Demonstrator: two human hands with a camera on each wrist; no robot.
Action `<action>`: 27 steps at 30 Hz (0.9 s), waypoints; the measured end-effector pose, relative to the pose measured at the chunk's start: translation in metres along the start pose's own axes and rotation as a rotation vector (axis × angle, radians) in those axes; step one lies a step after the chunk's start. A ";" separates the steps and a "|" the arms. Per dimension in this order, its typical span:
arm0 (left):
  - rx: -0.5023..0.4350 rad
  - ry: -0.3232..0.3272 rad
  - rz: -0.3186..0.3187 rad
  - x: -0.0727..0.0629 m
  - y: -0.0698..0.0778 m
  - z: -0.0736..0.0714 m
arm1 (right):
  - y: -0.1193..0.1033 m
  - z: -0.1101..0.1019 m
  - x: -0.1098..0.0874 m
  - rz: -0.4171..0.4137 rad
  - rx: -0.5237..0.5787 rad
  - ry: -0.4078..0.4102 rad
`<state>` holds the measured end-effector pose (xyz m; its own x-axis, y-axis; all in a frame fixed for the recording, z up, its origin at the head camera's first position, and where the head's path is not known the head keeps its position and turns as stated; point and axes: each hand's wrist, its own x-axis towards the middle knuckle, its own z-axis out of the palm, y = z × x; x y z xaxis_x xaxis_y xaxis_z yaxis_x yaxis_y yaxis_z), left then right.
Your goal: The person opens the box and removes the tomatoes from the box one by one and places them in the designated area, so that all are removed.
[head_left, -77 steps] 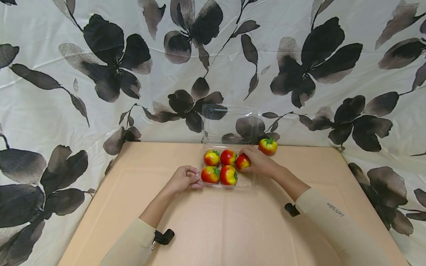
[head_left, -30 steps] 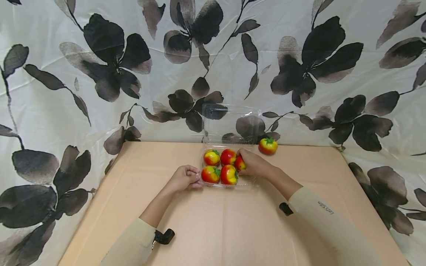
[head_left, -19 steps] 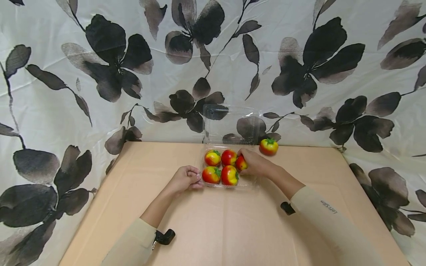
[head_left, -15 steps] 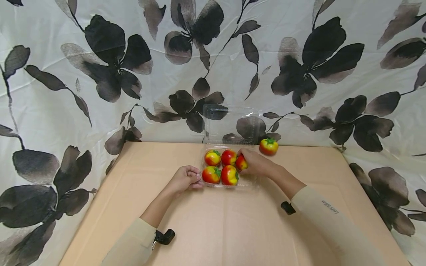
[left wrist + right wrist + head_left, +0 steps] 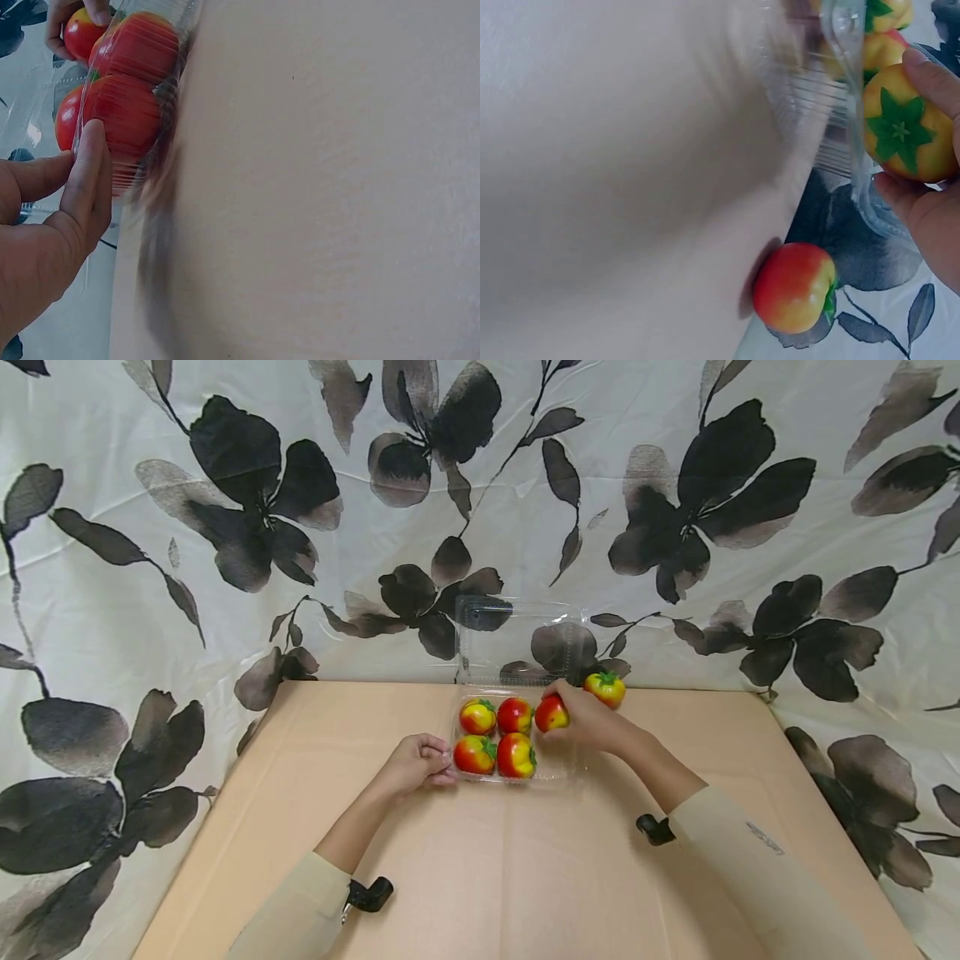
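Note:
A clear plastic clamshell box (image 5: pixel 558 767) lies at the table's far edge. Several red-and-yellow tomatoes with green star-shaped tops sit in its left and middle parts, among them a front tomato (image 5: pixel 516 755). My left hand (image 5: pixel 420 762) pinches the box's left rim between thumb and fingers; in the left wrist view, the thumb (image 5: pixel 45 176) is at the rim. My right hand (image 5: pixel 588 722) holds another tomato (image 5: pixel 551 713) over the box's right side. In the right wrist view, that tomato (image 5: pixel 907 124) shows its green top, with thumb and fingers around it.
The box's transparent lid (image 5: pixel 517 639) stands raised against the floral cloth (image 5: pixel 555 527) behind. One loose tomato (image 5: pixel 606 690) rests at the table's back edge, right of the box and behind my right hand. The tan tabletop (image 5: pixel 502 877) stretches toward me.
My right hand has shifted slightly right and back with its tomato, leaving a gap to the middle tomatoes, and more of the held one shows. My left hand stays on the rim.

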<state>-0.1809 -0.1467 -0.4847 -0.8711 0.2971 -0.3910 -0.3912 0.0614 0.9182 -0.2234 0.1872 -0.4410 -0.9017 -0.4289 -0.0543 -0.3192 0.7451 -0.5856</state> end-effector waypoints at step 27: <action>0.007 0.000 0.009 0.000 0.000 0.000 | 0.002 -0.010 -0.032 0.079 0.163 0.165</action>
<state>-0.1807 -0.1469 -0.4849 -0.8743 0.2980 -0.3831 -0.3817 0.0653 0.9220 -0.1975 0.2073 -0.4326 -0.9617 -0.2736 0.0197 -0.2066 0.6753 -0.7080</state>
